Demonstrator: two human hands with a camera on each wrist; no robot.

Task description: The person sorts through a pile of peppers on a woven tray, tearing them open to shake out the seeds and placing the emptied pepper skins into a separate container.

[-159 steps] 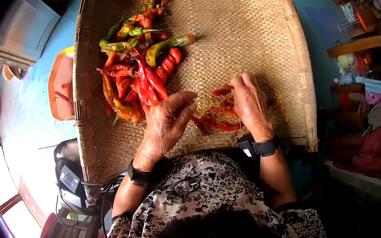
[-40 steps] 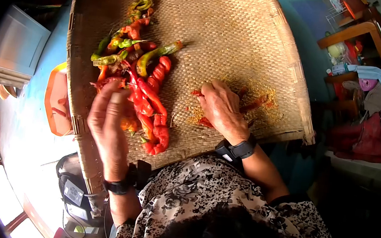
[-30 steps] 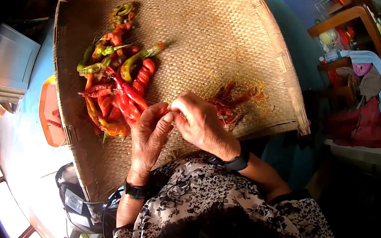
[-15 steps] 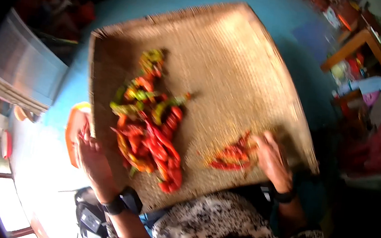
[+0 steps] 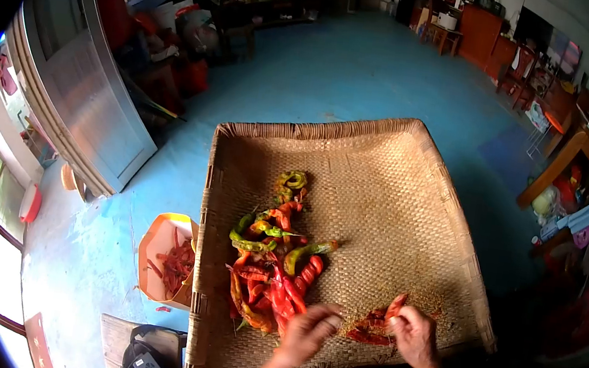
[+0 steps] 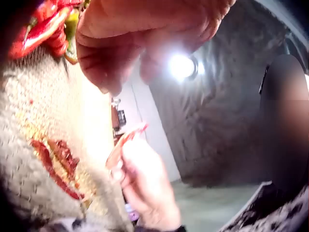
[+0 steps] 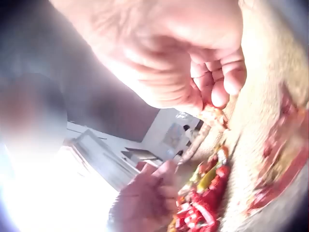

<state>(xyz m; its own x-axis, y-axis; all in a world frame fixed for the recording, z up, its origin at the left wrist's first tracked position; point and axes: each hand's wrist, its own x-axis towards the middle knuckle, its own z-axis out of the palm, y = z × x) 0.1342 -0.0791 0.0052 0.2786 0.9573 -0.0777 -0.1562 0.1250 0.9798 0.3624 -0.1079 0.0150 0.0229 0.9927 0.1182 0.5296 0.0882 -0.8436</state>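
Noted woven tray, with pepper pile on its left half. Found left hand just beside pile, fingers loosely bent, empty. Found right hand pinching red pepper strip upright, above scraps near tray's front edge.

The far and right parts of the woven tray lie bare and open from above. The heap of chillies blocks the near left, and the split red pieces block the near right. The left hand fills the strip between them. The right hand, pinching a chilli strip, crowds the pieces' right side. A raised rim bounds the tray.
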